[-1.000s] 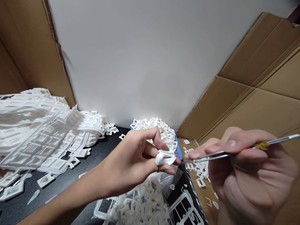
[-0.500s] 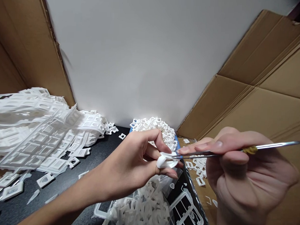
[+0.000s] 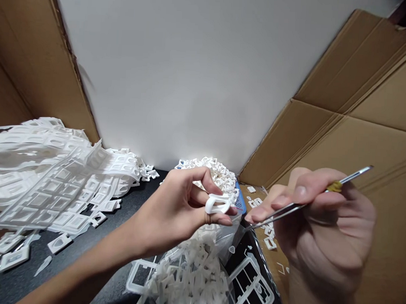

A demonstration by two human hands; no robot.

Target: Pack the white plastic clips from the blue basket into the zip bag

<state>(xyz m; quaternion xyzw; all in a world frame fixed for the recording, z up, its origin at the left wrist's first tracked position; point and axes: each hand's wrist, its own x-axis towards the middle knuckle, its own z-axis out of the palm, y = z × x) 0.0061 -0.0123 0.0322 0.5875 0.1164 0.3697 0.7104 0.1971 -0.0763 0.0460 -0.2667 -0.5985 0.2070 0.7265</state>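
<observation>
While my left hand [image 3: 183, 205] pinches a small white plastic ring-shaped piece [image 3: 217, 203] between thumb and fingertips, raised above the dark surface [image 3: 84, 241], my right hand [image 3: 321, 220] is closed around thin metal tweezers with a yellow band [image 3: 305, 203] — their tips point down and left, just beside the piece but apart from it. Below my left hand lies a clear plastic bag heaped with small white plastic bits [image 3: 190, 281], and behind it a blue container piled with white square frames [image 3: 218, 173]. Off to the left, a stack of white plastic grid sheets [image 3: 54, 177] spreads over the surface, with loose frames scattered near it. Brown cardboard panels [image 3: 352, 122] stand on both sides — a plain white wall [image 3: 179, 70] fills the middle.
</observation>
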